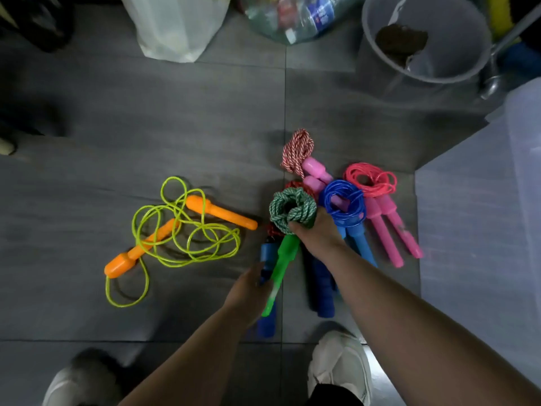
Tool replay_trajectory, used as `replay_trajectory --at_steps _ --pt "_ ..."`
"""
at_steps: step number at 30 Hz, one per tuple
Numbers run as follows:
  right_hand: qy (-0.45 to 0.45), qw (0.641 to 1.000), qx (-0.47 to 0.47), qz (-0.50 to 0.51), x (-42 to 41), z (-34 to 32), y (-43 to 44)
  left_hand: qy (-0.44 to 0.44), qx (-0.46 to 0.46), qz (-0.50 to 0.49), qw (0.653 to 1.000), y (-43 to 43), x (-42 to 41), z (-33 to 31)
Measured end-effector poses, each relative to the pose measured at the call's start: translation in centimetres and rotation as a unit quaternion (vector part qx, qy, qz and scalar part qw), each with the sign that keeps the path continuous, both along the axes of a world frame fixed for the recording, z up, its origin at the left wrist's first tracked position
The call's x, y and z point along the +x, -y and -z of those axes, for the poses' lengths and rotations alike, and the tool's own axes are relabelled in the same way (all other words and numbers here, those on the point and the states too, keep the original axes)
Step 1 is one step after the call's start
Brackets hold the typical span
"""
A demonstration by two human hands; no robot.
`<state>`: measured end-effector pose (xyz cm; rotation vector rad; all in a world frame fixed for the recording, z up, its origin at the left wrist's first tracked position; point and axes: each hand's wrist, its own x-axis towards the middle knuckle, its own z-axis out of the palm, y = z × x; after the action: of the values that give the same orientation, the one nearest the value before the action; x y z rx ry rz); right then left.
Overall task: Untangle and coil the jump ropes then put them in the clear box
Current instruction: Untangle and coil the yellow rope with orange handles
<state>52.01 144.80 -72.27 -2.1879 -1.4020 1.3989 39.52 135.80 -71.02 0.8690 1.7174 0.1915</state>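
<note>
Right hand [319, 234], left hand [248, 286] grip green rope [292, 208] — grey tiled floor [175, 112], bucket [376, 74]

I'm looking at a dim, flatly lit view; the floor [117, 118] is darkening toward ten and two o'clock. Wide-angle distortion is bending the tile seams [285, 89] outward, and the shoe [79, 382] at seven o'clock is blurring.

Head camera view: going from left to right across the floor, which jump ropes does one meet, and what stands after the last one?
Loose lime rope with orange handles → green rope gripped by the right hand → coiled blue rope → coiled pink rope → clear box.
</note>
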Motion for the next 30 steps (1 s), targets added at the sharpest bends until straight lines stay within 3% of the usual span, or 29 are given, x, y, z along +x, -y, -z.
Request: replay_trajectory --at_steps 2,5,8,10,14,17,20,24,30 --pt "0.06 0.998 0.016 -0.001 -0.1 -0.5 -0.1 0.003 -0.004 -0.003 1.0 0.2 -0.1 0.3" --pt "0.186 0.979 0.005 -0.084 -0.3 -1.2 0.6 -0.009 -0.004 0.013 1.0 0.9 -1.1 0.2" --pt "0.19 0.98 0.016 -0.059 -0.5 -2.6 0.8 -0.041 0.005 0.04 0.998 2.1 -3.7 -0.6" --pt "0.196 0.976 0.095 -0.028 -0.9 -4.2 0.7 -0.087 0.026 0.05 0.995 2.4 -6.3 -1.8" --pt "0.171 0.956 0.18 -0.155 -5.2 -6.4 0.1 -0.19 0.017 0.022 0.981 2.8 -12.5 -3.2" --pt "0.128 0.935 0.133 -0.303 -9.8 -6.2 -0.6 -0.217 0.019 -0.047 0.975 3.0 -16.1 -3.1" --pt "0.152 0.911 0.07 -0.377 -13.2 -3.7 -1.0 -0.2 0.052 -0.081 0.975 2.8 -18.7 -1.8" --pt "0.232 0.914 -0.003 -0.334 -14.8 -0.9 -1.6 -0.235 0.025 -0.039 0.971 1.9 -20.6 0.3" --pt "0.227 0.925 -0.047 -0.301 -14.9 1.1 -1.3 -0.313 0.0 0.087 0.946 0.1 -20.9 2.4"
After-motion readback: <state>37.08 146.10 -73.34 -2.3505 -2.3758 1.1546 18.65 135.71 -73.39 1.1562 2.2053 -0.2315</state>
